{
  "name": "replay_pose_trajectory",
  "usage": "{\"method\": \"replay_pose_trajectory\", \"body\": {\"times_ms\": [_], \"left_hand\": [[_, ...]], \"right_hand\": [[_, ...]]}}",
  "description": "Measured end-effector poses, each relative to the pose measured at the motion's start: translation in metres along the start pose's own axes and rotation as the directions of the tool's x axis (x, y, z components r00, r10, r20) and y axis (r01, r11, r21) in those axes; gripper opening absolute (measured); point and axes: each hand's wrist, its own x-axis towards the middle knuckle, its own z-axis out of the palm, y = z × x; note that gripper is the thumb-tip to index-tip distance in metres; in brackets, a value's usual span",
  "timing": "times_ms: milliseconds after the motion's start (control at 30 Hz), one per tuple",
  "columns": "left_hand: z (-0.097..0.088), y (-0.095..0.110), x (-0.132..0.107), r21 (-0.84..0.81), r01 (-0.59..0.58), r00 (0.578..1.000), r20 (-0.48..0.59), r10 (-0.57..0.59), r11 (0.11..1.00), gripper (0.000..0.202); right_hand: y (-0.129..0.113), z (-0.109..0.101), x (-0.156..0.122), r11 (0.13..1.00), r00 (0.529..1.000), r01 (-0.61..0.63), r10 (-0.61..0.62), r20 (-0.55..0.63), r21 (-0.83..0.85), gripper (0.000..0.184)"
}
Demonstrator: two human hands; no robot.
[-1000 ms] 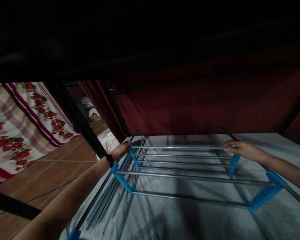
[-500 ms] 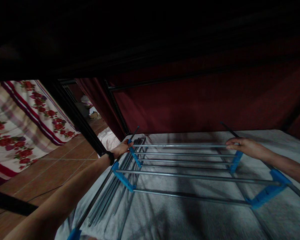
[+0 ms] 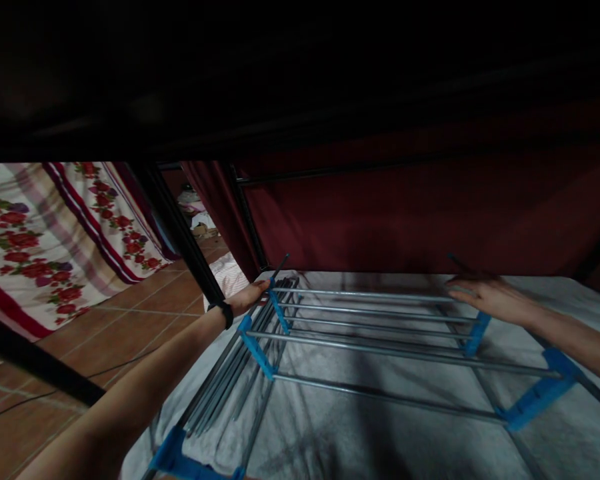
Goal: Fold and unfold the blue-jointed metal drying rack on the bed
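A rack frame of grey metal tubes [image 3: 380, 347] joined by blue plastic connectors [image 3: 257, 347] lies on a grey-white bed cover [image 3: 360, 433]. My left hand [image 3: 250, 297], with a dark band on its wrist, is closed around the far left connector [image 3: 279, 307]. Over the far right connector [image 3: 477, 333] is my right hand [image 3: 485, 295], its fingers loosely stretched and apart, by the end of the farthest crossbar. Whether its palm touches the connector is hidden. Several loose grey tubes [image 3: 230, 380] lie side by side at the frame's left.
A dark red curtain [image 3: 380, 227] hangs behind the bed. Black bed posts [image 3: 180, 233] and a dark surface overhead [image 3: 300, 80] enclose the space. Tiled floor [image 3: 145, 327] and a flowered cloth [image 3: 55, 247] are at the left, with a thin cable [image 3: 115, 369] on the tiles.
The view has shifted, so the scene sits slightly farther right. My right hand's fingers have loosened from the far crossbar's end and spread. My left hand stays on its connector.
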Motion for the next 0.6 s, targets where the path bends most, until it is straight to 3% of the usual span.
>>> {"method": "replay_pose_trajectory", "body": {"times_ms": [233, 333, 467, 533, 600], "left_hand": [[0.008, -0.002, 0.0, -0.069, 0.031, 0.999, 0.024, -0.029, 0.997, 0.077], [0.007, -0.004, -0.003, -0.119, 0.019, 0.999, 0.035, -0.015, 0.993, 0.07], [-0.004, -0.016, -0.018, -0.273, 0.068, 0.987, -0.12, -0.104, 0.96, 0.053], [-0.008, -0.024, -0.034, -0.376, 0.119, 0.969, -0.158, -0.19, 0.919, 0.044], [-0.009, -0.03, -0.051, -0.463, 0.184, 0.967, -0.074, -0.244, 0.867, 0.04]], "right_hand": [[-0.118, -0.008, 0.022, 0.991, 0.995, 0.07, -0.077, 0.058, 0.111, 0.027], [-0.171, -0.008, 0.013, 0.961, 0.989, 0.138, -0.146, 0.014, 0.241, 0.029], [-0.223, 0.011, -0.051, 0.859, 0.976, 0.207, -0.15, -0.157, 0.468, 0.034], [-0.227, 0.035, -0.098, 0.81, 0.986, 0.136, -0.056, -0.157, 0.57, 0.034], [-0.209, 0.066, -0.144, 0.782, 0.992, -0.004, 0.083, -0.098, 0.623, 0.033]]}}
